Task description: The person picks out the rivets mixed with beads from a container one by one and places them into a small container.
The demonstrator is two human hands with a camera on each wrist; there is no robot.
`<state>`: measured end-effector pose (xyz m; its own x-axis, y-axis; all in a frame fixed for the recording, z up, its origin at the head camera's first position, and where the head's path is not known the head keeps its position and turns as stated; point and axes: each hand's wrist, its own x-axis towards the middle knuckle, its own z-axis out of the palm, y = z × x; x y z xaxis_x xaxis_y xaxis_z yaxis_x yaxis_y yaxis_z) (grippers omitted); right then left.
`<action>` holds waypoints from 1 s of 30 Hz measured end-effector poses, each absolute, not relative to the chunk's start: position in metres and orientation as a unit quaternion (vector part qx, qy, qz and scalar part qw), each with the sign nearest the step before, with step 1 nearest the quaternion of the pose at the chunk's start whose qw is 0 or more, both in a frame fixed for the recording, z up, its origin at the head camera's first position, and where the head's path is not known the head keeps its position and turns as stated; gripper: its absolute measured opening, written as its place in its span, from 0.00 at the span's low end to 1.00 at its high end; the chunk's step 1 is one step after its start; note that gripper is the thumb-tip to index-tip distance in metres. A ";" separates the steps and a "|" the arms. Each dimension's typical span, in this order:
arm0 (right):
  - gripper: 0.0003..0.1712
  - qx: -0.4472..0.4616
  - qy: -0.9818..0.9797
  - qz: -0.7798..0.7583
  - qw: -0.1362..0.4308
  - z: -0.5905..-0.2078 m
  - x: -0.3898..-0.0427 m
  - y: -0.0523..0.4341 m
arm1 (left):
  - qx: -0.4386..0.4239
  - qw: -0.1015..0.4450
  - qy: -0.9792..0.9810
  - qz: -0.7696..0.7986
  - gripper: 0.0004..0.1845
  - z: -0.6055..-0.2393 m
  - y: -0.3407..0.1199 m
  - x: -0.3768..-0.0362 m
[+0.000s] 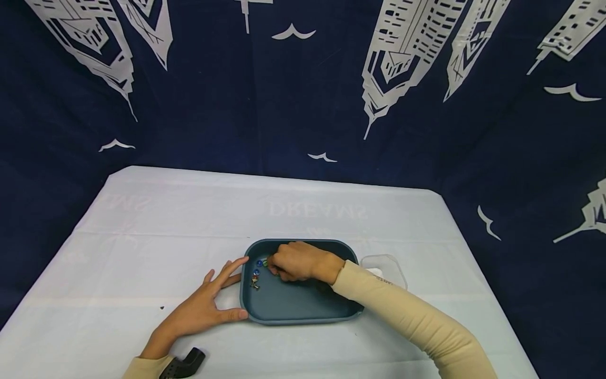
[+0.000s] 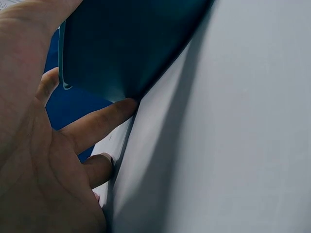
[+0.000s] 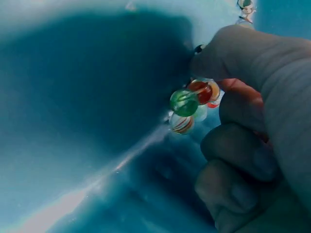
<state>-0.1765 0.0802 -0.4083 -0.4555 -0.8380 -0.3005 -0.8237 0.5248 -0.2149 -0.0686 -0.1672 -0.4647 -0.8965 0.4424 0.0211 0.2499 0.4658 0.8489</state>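
Several marbles (image 3: 187,104) sit gathered in my curled right hand (image 1: 295,261); my left hand (image 1: 203,308), fingers straight, braces the tray (image 1: 293,308) steady.

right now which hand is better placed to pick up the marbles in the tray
Right. The right hand is already inside the blue tray, its fingers curled at the marbles. The left hand lies outside, touching the tray's left wall.

Marbles (image 3: 187,104): in tray (image 1: 303,308), at right hand's (image 1: 295,261) fingertips.
Left hand (image 1: 203,308): against tray's left wall.
Lid (image 1: 385,268): right of tray.
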 end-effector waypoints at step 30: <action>0.06 -0.491 0.851 -0.080 0.168 -0.390 -0.172 0.105 | 0.204 0.100 0.845 0.483 0.55 -0.465 -0.167 -0.068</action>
<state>-0.1721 0.1054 -0.3899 -0.4612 -0.8625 -0.2083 -0.8086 0.5052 -0.3014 -0.0681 -0.1672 -0.4646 -0.8967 0.4417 0.0283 0.2484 0.4493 0.8582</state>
